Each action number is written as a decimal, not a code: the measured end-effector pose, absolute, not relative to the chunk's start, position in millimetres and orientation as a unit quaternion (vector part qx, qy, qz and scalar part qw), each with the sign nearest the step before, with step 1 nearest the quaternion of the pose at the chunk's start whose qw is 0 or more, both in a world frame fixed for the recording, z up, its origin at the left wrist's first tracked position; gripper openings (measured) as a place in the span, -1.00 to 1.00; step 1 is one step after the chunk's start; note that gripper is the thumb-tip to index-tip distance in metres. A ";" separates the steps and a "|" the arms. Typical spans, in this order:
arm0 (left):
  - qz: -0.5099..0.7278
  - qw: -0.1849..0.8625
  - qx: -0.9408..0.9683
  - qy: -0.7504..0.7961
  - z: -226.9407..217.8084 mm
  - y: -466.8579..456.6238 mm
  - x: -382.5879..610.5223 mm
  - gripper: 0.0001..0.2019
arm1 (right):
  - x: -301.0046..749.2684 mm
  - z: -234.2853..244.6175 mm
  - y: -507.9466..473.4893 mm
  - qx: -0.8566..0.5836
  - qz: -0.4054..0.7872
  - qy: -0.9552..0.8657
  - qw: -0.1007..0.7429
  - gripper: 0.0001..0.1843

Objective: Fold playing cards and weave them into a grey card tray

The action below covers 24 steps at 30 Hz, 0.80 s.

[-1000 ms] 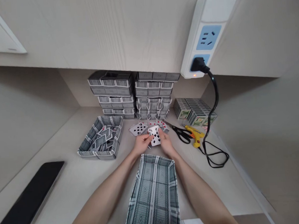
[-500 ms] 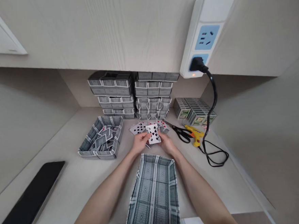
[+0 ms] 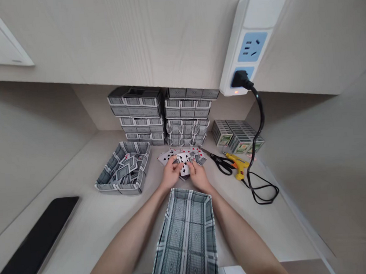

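Between both hands is a playing card (image 3: 183, 158) with black spades, its face toward me. My left hand (image 3: 170, 173) pinches its left edge, thumb on the face. On the other edge, my right hand (image 3: 198, 174) is closed with its thumb on the face too. Behind and under the hands lie loose playing cards (image 3: 197, 151), some face up. Nearer to me, between my forearms, stands a long open box made of playing cards (image 3: 189, 232), seen from above. Whether more than one card is held, I cannot tell.
A card-made tray (image 3: 136, 189) of folded cards stands at left, near a black flat object (image 3: 36, 239). Stacked card boxes (image 3: 187, 109) fill the back. Black scissors (image 3: 222, 164), a yellow glue gun (image 3: 239, 164), its looped cable and card packs (image 3: 239, 135) lie right. A power strip (image 3: 254, 36) hangs above.
My right hand has moved slightly left, its thumb now further over the card's face. The card has tilted and shifted a little left, and my left fingers have come up along its edge.
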<state>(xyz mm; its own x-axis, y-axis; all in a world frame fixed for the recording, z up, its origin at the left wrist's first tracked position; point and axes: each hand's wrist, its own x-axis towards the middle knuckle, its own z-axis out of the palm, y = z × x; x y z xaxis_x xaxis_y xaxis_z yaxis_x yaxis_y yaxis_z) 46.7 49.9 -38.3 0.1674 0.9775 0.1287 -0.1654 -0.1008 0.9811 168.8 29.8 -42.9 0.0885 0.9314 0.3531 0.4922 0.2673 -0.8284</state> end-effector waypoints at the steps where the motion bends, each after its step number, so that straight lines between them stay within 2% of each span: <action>1: 0.519 0.557 0.525 0.381 -38.1 49.9 46.7 -0.55 | 169.0 -42.1 30.1 -0.548 0.253 -0.628 0.491 -0.71; 6: 0.496 0.599 0.512 0.364 -36.9 46.6 46.5 -0.59 | 178.0 -37.4 34.3 -0.490 0.392 -0.549 0.552 -0.61; 10: 0.488 0.604 0.515 0.363 -35.8 43.3 47.6 -0.63 | 184.1 -35.4 34.7 -0.491 0.436 -0.501 0.563 -0.74; 13: 0.494 0.591 0.517 0.374 -38.1 43.9 48.5 -0.65 | 182.4 -34.8 32.9 -0.485 0.450 -0.494 0.564 -0.74; 17: 0.502 0.529 0.542 0.417 -45.0 49.1 49.1 -0.66 | 174.0 -35.9 31.2 -0.468 0.433 -0.501 0.586 -0.72; 24: 0.513 0.359 0.605 0.493 -45.0 51.1 47.9 -0.63 | 162.7 -35.2 26.3 -0.441 0.507 -0.502 0.544 -0.49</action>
<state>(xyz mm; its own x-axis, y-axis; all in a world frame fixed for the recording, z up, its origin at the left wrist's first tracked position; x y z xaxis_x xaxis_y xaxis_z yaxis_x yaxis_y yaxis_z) 47.9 51.1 -45.0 -0.0106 0.9639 0.2659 0.2272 -0.2566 0.9394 162.7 26.3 -35.2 -0.0186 0.9949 0.0993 -0.1099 0.0967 -0.9892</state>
